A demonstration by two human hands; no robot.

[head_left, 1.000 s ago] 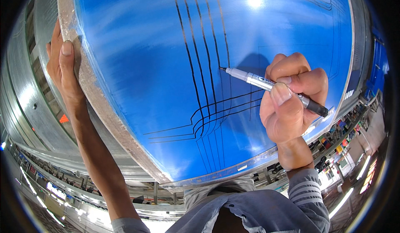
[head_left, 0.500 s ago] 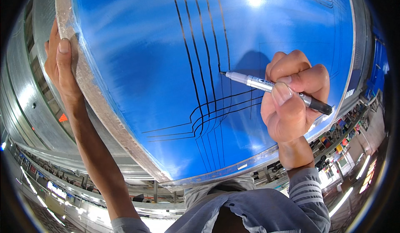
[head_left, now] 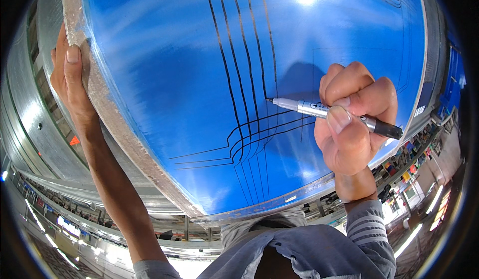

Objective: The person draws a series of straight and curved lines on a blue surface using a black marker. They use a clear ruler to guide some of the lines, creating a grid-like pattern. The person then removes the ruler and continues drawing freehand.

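Note:
A blue screen (head_left: 149, 74), stretched in a grey frame (head_left: 141, 149), carries several dark hand-drawn lines that run down it, bend and cross. My right hand (head_left: 357, 122) is closed round a marker pen (head_left: 302, 107) with a pale barrel and black end. Its dark tip meets the lower part of one of the steep black lines. Thinner lines continue below the tip. At the upper left, my left hand (head_left: 72, 87) grips the frame's side, thumb on the front face. The other fingers are partly hidden behind it.
Metal panels (head_left: 25, 114) curve along the left side. A small white label (head_left: 290, 199) sits near the screen's lower edge. Behind it are shelves with many small items and bright strip lights (head_left: 409, 241). A glare spot shines on the upper screen.
The marker tip has moved slightly down and right, and the black line beneath it reaches lower. My right hand shifted with it. My left hand still grips the frame, which has shifted slightly left.

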